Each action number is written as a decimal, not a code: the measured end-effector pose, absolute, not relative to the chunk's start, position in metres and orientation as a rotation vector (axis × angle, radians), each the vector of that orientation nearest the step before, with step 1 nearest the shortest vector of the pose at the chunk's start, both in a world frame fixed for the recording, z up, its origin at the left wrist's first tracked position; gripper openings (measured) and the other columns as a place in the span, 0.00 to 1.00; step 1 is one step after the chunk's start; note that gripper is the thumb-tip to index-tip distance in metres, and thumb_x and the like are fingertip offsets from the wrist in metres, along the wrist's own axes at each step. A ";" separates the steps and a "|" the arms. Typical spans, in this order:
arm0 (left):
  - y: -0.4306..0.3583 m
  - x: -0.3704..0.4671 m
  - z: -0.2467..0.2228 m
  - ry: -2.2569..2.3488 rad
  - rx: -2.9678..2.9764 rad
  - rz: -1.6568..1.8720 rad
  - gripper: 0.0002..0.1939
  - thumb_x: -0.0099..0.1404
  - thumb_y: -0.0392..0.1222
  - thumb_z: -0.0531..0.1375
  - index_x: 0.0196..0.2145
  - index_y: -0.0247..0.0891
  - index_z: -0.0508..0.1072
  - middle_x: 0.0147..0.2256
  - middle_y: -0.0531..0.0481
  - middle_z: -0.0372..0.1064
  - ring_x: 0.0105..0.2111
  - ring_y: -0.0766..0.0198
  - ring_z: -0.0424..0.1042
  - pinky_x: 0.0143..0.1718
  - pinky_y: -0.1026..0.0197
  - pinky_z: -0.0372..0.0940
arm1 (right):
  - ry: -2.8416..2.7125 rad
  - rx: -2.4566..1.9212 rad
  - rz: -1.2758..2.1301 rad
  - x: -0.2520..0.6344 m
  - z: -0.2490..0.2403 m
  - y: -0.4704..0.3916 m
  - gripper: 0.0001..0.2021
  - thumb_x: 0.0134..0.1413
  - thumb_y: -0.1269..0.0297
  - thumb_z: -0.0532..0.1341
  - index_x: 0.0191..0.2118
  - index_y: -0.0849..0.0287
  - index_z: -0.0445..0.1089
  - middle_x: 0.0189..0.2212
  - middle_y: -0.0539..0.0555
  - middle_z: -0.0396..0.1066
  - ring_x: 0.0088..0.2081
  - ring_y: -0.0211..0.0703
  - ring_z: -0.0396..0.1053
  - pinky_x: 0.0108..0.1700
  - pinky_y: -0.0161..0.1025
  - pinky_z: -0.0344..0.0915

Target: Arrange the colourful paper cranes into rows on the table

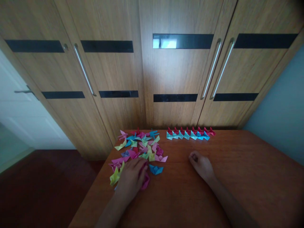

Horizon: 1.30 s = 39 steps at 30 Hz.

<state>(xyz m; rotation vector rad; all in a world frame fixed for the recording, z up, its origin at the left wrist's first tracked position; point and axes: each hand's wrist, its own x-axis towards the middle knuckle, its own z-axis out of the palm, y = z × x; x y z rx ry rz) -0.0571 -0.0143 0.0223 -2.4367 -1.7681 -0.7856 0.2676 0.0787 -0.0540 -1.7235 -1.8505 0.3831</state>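
Magenta paper (145, 183) meets the curved left hand (131, 178), grip unclear; right hand (202, 165) loosely closed; two origami rows (186, 135).

Left hand (131, 177) over colourful paper pile (143, 147) — right hand (201, 166) apart, wooden table (180, 196)

Single head-worn view, facing forward and down over tabletop (175, 196).

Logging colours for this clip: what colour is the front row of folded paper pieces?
Light blue folded paper row, shown best in the head view.
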 end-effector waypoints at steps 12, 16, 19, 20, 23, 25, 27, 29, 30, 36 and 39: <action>0.003 -0.025 0.044 -1.610 -2.590 -0.311 0.14 0.57 0.31 0.57 0.41 0.41 0.72 0.41 0.45 0.71 0.45 0.50 0.67 0.49 0.45 0.58 | -1.853 -1.714 0.376 0.267 -0.052 0.079 0.08 0.52 0.59 0.53 0.31 0.53 0.67 0.23 0.47 0.70 0.25 0.39 0.68 0.26 0.32 0.56; 0.005 -0.010 0.037 -1.580 -2.569 -0.148 0.12 0.58 0.29 0.54 0.36 0.39 0.72 0.37 0.44 0.73 0.40 0.50 0.69 0.46 0.44 0.57 | -1.856 -1.716 0.386 0.268 -0.051 0.079 0.07 0.52 0.59 0.53 0.30 0.53 0.67 0.23 0.46 0.70 0.24 0.38 0.68 0.26 0.32 0.55; 0.005 -0.006 0.030 -1.563 -2.568 -0.141 0.13 0.58 0.27 0.52 0.35 0.38 0.73 0.36 0.43 0.73 0.40 0.51 0.69 0.45 0.46 0.57 | -1.867 -1.714 0.398 0.268 -0.051 0.079 0.07 0.52 0.59 0.53 0.30 0.53 0.67 0.23 0.46 0.70 0.25 0.38 0.68 0.27 0.32 0.56; 0.005 -0.005 0.028 -1.563 -2.571 -0.142 0.13 0.59 0.27 0.51 0.35 0.38 0.73 0.36 0.43 0.73 0.40 0.52 0.70 0.45 0.46 0.57 | -1.870 -1.712 0.403 0.268 -0.051 0.079 0.07 0.52 0.59 0.53 0.30 0.53 0.66 0.23 0.46 0.70 0.25 0.39 0.68 0.27 0.32 0.57; 0.003 -0.002 0.027 -1.570 -2.593 -0.120 0.11 0.60 0.28 0.52 0.33 0.38 0.73 0.35 0.43 0.73 0.39 0.51 0.70 0.44 0.47 0.58 | -1.863 -1.703 0.406 0.268 -0.052 0.079 0.07 0.52 0.59 0.53 0.31 0.53 0.66 0.23 0.47 0.70 0.26 0.39 0.69 0.29 0.32 0.58; 0.002 0.000 0.030 -1.565 -2.616 -0.163 0.10 0.60 0.28 0.53 0.34 0.37 0.73 0.35 0.44 0.72 0.39 0.52 0.69 0.43 0.48 0.59 | -1.848 -1.693 0.412 0.268 -0.052 0.079 0.07 0.52 0.59 0.54 0.31 0.53 0.66 0.23 0.47 0.70 0.26 0.39 0.69 0.29 0.33 0.59; 0.002 0.003 0.036 -1.541 -2.656 -0.281 0.10 0.62 0.30 0.53 0.36 0.38 0.72 0.36 0.45 0.71 0.40 0.54 0.69 0.43 0.51 0.60 | -1.820 -1.674 0.429 0.269 -0.052 0.080 0.08 0.53 0.58 0.54 0.31 0.54 0.66 0.23 0.47 0.70 0.26 0.40 0.69 0.30 0.33 0.60; 0.004 0.006 0.041 -1.519 -2.702 -0.402 0.10 0.64 0.31 0.52 0.38 0.39 0.71 0.37 0.46 0.70 0.40 0.56 0.68 0.41 0.55 0.62 | -1.783 -1.622 0.460 0.268 -0.050 0.079 0.09 0.54 0.56 0.53 0.30 0.54 0.66 0.23 0.48 0.70 0.26 0.40 0.69 0.30 0.34 0.61; 0.005 0.008 0.044 -1.512 -2.727 -0.442 0.09 0.64 0.32 0.51 0.38 0.39 0.70 0.37 0.47 0.70 0.40 0.58 0.68 0.40 0.57 0.62 | -1.768 -1.577 0.480 0.266 -0.048 0.077 0.11 0.54 0.55 0.53 0.30 0.55 0.66 0.23 0.48 0.69 0.26 0.41 0.68 0.30 0.34 0.62; 0.015 0.019 0.037 -1.555 -2.813 -0.500 0.10 0.65 0.33 0.49 0.40 0.40 0.68 0.39 0.49 0.68 0.39 0.61 0.68 0.40 0.61 0.63 | -1.798 -1.215 0.608 0.237 -0.029 0.043 0.14 0.61 0.56 0.48 0.38 0.56 0.67 0.26 0.50 0.69 0.29 0.40 0.69 0.34 0.34 0.64; 0.013 0.018 0.027 -1.594 -2.849 -0.527 0.10 0.64 0.32 0.50 0.40 0.41 0.66 0.39 0.49 0.68 0.39 0.62 0.68 0.40 0.61 0.63 | -1.965 -1.053 0.582 0.219 -0.024 0.022 0.12 0.61 0.60 0.50 0.46 0.55 0.65 0.33 0.52 0.71 0.34 0.39 0.70 0.37 0.34 0.65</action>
